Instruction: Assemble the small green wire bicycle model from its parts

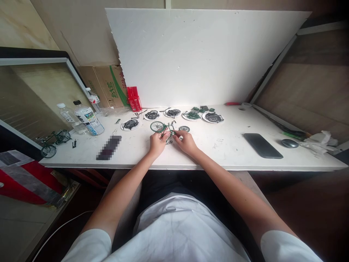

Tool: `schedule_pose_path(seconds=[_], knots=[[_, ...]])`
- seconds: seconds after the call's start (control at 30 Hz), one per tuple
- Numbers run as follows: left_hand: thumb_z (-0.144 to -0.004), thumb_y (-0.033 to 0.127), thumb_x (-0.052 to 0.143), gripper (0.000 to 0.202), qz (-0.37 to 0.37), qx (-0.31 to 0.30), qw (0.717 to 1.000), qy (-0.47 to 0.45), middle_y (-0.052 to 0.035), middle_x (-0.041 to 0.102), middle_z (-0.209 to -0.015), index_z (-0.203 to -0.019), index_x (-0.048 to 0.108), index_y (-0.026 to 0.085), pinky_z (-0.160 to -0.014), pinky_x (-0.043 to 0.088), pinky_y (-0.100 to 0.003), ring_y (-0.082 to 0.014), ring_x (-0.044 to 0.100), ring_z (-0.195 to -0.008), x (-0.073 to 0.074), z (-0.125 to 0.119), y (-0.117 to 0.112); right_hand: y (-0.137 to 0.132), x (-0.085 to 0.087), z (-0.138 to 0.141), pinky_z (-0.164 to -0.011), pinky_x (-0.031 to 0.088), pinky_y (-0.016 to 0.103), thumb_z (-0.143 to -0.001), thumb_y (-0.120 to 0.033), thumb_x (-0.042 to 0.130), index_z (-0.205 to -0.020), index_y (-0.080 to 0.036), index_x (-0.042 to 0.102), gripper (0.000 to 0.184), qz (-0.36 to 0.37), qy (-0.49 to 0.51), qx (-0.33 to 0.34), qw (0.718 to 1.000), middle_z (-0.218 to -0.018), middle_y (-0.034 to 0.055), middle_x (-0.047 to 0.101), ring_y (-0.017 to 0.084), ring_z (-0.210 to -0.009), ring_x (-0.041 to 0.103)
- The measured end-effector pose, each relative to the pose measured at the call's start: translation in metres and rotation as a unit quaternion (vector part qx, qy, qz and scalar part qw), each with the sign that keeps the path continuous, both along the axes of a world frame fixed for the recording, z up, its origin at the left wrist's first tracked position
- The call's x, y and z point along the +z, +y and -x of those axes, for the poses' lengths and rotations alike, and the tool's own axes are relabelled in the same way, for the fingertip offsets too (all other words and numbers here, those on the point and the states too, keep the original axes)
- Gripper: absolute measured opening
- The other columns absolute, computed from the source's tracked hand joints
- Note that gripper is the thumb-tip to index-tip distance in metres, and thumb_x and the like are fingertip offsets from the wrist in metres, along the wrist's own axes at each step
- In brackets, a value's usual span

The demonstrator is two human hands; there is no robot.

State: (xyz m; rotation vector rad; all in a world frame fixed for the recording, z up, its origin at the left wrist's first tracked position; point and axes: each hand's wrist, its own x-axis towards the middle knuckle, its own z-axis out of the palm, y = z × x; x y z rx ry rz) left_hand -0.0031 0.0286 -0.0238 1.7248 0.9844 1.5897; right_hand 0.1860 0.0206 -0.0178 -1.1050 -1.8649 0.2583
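Between my two hands, over the front middle of the white table, is a small green model bicycle (167,128) with one spoked wheel fitted on its left end. My left hand (158,142) pinches the lower part of its frame. On the other side my right hand (186,142) has its fingers closed at the right end of the frame; the fingertips partly hide what they grip. A loose spoked wheel (184,128) lies just beyond my right hand. Behind the model, a plate of green frames (191,115) and a plate of dark wheels (213,117) stand side by side.
Further plates of dark parts (130,124) stand left of centre. A finished-looking model bicycle (56,141) stands at the left edge, near plastic bottles (89,118). To the right lie a black phone (262,145) and a computer mouse (289,143). A white board (201,54) leans behind.
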Motion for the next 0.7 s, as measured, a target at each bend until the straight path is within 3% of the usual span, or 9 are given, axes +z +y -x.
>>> schedule_pose_path(seconds=[0.2, 0.4, 0.7], knots=[[-0.100, 0.037, 0.069, 0.022, -0.013, 0.022, 0.999, 0.030, -0.0136, 0.079, -0.128, -0.105, 0.081, 0.020, -0.105, 0.064, -0.048, -0.0276, 0.079, -0.114, -0.0018, 0.0032, 0.0028, -0.0016, 0.0018, 0.0005, -0.087, 0.055, 0.041, -0.105, -0.038, 0.058, -0.127, -0.016, 0.079, 0.037, 0.006, 0.000, 0.022, 1.000, -0.095, 0.0108, 0.078, 0.027, -0.089, 0.070], [-0.100, 0.033, 0.067, 0.022, -0.016, 0.028, 0.999, 0.032, -0.0128, 0.080, -0.122, -0.112, 0.077, 0.018, -0.097, 0.067, -0.047, -0.0240, 0.080, -0.096, -0.0013, 0.0016, 0.0012, -0.0015, 0.0016, -0.0003, -0.087, 0.053, 0.040, -0.108, -0.033, 0.056, -0.131, -0.014, 0.077, 0.037, -0.008, -0.015, 0.033, 0.999, -0.100, 0.0135, 0.077, 0.028, -0.094, 0.069], [-0.103, 0.028, 0.059, 0.027, -0.027, 0.063, 0.993, 0.100, -0.0117, 0.080, -0.121, -0.126, 0.069, 0.018, -0.095, 0.068, -0.045, -0.0240, 0.079, -0.101, -0.0001, 0.0025, -0.0003, -0.0022, 0.0021, -0.0006, -0.084, 0.052, 0.038, -0.110, -0.036, 0.056, -0.132, -0.017, 0.076, 0.035, -0.010, -0.027, 0.038, 0.999, -0.097, 0.0126, 0.075, 0.028, -0.091, 0.068]])
